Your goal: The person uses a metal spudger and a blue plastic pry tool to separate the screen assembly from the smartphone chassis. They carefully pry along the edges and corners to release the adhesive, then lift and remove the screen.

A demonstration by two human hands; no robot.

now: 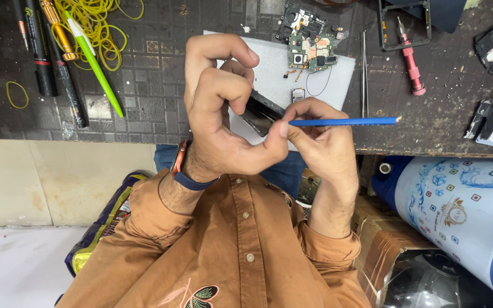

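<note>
The dark phone part [262, 112] is held up in front of the white pad [269, 68], at the pad's near edge, pinched in the left hand [223, 114]: thumb curled over the top, fingers folded tightly about its upper end. The right hand [323, 142] is closed on a thin blue tool [343, 121], gripped like a pen, with its working end at the part's edge and its long shaft running out level to the right of the pad. To work that seam well, it seems best to keep the tool shallow and nearly flat to the edge, press lightly, and let the left hand turn the part instead of levering hard. Both wrists are bent inward and the hands touch, which steadies the tip. On the pad's far corner lies a circuit board [310, 50]; right of the pad lie tweezers [364, 74] and a red screwdriver [411, 60].
</note>
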